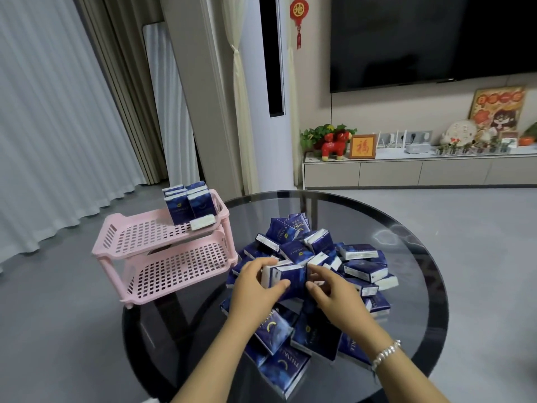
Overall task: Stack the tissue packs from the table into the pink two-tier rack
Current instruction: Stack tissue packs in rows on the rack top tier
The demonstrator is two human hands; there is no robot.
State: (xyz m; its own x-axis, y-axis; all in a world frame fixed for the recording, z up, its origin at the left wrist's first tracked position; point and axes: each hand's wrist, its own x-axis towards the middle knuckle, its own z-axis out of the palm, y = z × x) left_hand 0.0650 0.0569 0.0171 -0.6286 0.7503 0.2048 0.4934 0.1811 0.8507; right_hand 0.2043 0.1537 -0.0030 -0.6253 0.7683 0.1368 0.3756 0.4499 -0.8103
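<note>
A heap of dark blue tissue packs (360, 267) covers the middle of the round glass table (412, 228). My left hand (255, 283) grips the left end of a small bundle of packs (290, 276) on top of the heap. My right hand (328, 289) holds the bundle's right end, fingers curled round it. The pink two-tier rack (162, 251) stands at the table's left edge. Several packs (190, 203) stand upright at the far right corner of its top tier, with one white-sided pack (203, 223) lying flat in front of them. The lower tier shows no packs.
A grey floor surrounds the table. White curtains (58, 126) hang at the left. A tall white air conditioner (270, 97) stands behind the table, and a low TV cabinet (418, 170) with ornaments and a wall-mounted TV (436, 39) are at the back right.
</note>
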